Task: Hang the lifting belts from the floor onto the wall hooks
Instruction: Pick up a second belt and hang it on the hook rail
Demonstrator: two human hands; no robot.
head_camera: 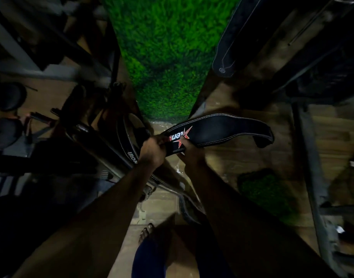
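Nearest, a sandalled foot (pixel 146 233) on wood-look floor (pixel 242 157). Above it, left hand (pixel 152 151) and right hand (pixel 192 151) both clenched on black lifting belt (pixel 222 130), red star logo, partial letters "ten". Leftward, second belt (pixel 130 149) reading "IRON". Farther, hanging belt (pixel 230 47) beside green turf wall (pixel 164 57).

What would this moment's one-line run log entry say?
left hand: gripping belt | right hand: gripping same belt | belt: lifted, unhung | other belt: hanging on wall
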